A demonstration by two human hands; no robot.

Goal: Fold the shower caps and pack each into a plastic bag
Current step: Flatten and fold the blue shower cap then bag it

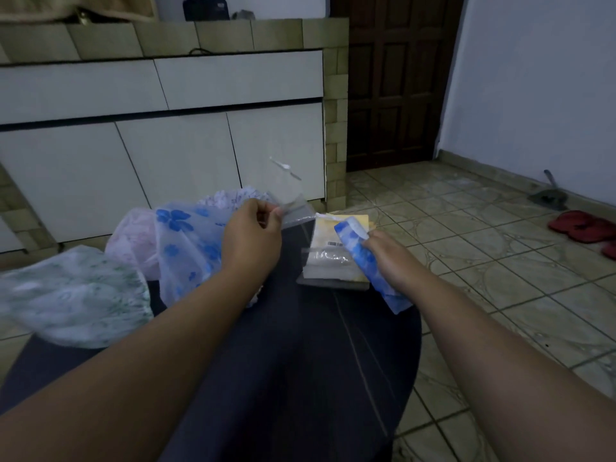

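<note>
Getting the folded cap into the bag cleanly looks to depend on opening the bag's mouth first, then feeding the narrow end in so the folds do not spring loose. Far left on the dark round table (300,378) lies a green-patterned shower cap (73,295), blurred, then a pink one (133,241) and a loose blue-flowered shower cap (186,241), all unfolded and awaiting their turn. Next comes the left hand (253,235), fingers and thumb pinched together on the edge of a clear plastic bag (290,195) that stands up from the grip, above the table. Whether its mouth is open yet I cannot tell. Beyond it a small stack of packed bags (333,261) rests on the table. Furthest right, the right hand (390,258) is curled around a folded blue shower cap (356,241), held just beside that stack and near the bag.
</note>
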